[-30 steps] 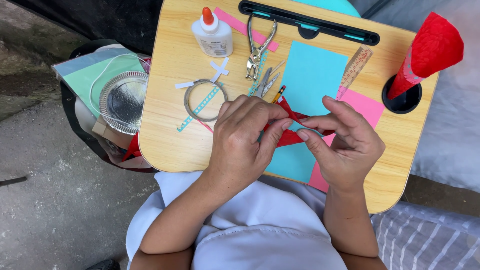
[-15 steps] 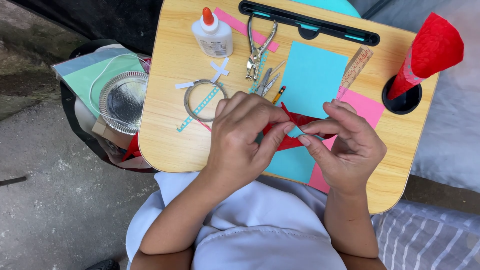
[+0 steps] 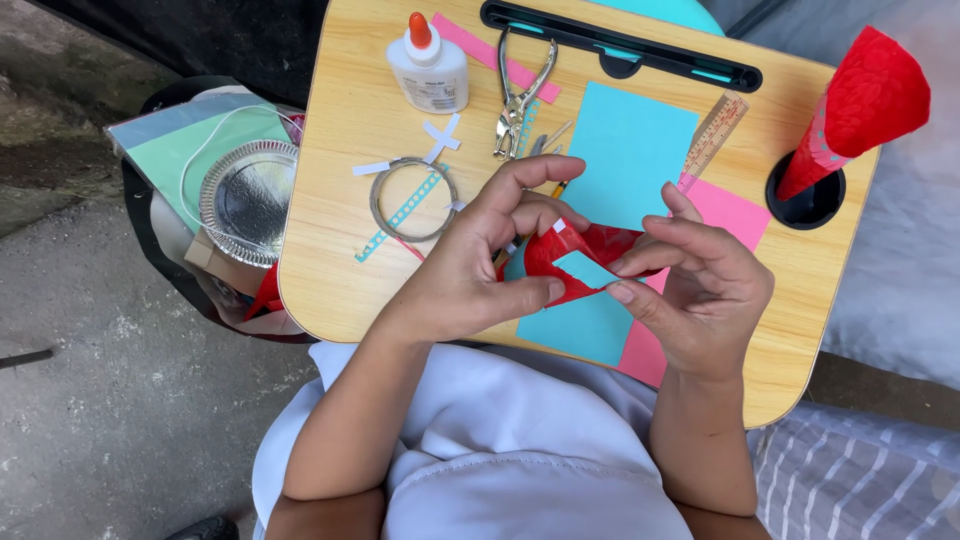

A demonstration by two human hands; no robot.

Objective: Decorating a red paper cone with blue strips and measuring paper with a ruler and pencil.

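Both hands together at lap desk (image 3: 330, 180) centre: left hand (image 3: 470, 270) and right hand (image 3: 705, 290) pinch red paper piece (image 3: 580, 248) bearing teal strip (image 3: 585, 270); attachment looks partly done.

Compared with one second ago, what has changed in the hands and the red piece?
The left hand and right hand have drawn slightly apart, uncovering the red piece and a small blue strip on it. Both hands still hold it. Glue bottle, punch and ruler have not moved.

Left hand (image 3: 470, 270) and right hand (image 3: 700, 285) pinch a red paper piece (image 3: 575, 262).
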